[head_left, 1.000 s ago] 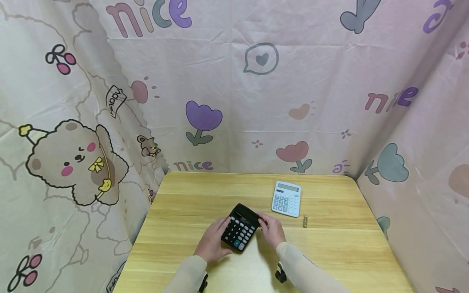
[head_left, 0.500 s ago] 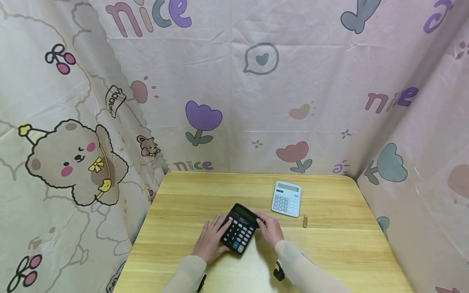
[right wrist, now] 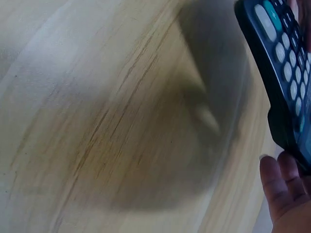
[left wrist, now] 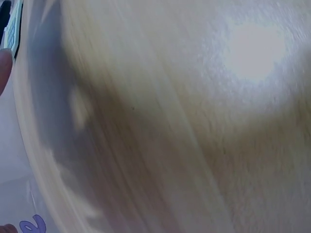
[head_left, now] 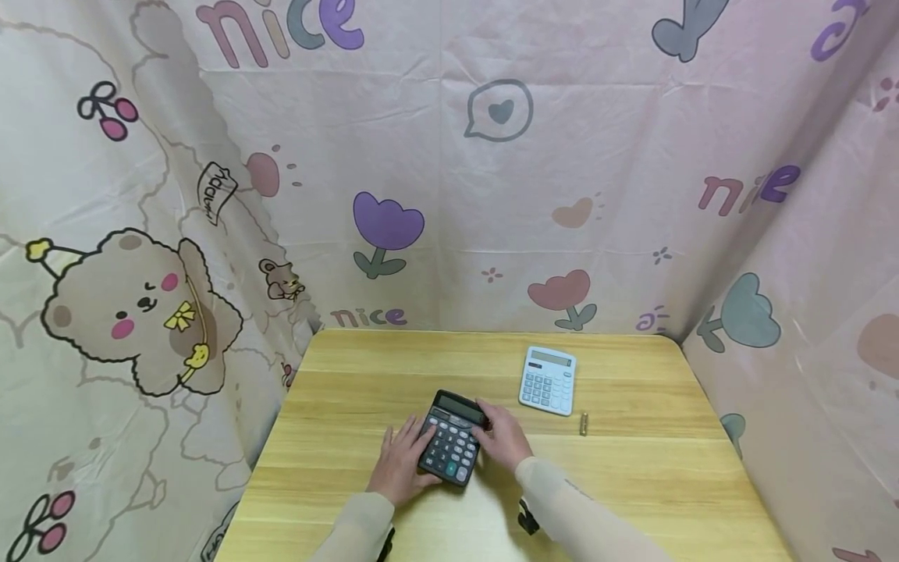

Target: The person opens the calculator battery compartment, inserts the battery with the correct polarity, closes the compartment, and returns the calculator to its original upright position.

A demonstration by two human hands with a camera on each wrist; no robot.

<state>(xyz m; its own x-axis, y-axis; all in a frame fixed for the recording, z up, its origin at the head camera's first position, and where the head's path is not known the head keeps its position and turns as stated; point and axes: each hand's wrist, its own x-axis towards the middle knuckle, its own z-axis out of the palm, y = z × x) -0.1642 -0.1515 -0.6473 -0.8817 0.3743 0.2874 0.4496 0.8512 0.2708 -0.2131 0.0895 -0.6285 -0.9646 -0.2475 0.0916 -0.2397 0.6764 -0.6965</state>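
Observation:
A black calculator with grey, white and green keys is tilted between my two hands. My left hand holds its left side, the index finger over the keys and the thumb at the lower left corner. With the thumb on the face and the fingers at the edge, my right hand grips the upper right side. In the right wrist view the calculator appears edge-on over the table, with fingers of the right hand at its end. Only a fingertip of the left hand shows in the left wrist view.
A light blue calculator lies face up at the back right of the wooden table. Beside it is a small gold-coloured battery-like cylinder. Printed curtains close in the back and sides.
The black calculator has shifted slightly left and turned more upright in view. My right hand has moved left with it, its thumb now on the face. My left fingers have spread.

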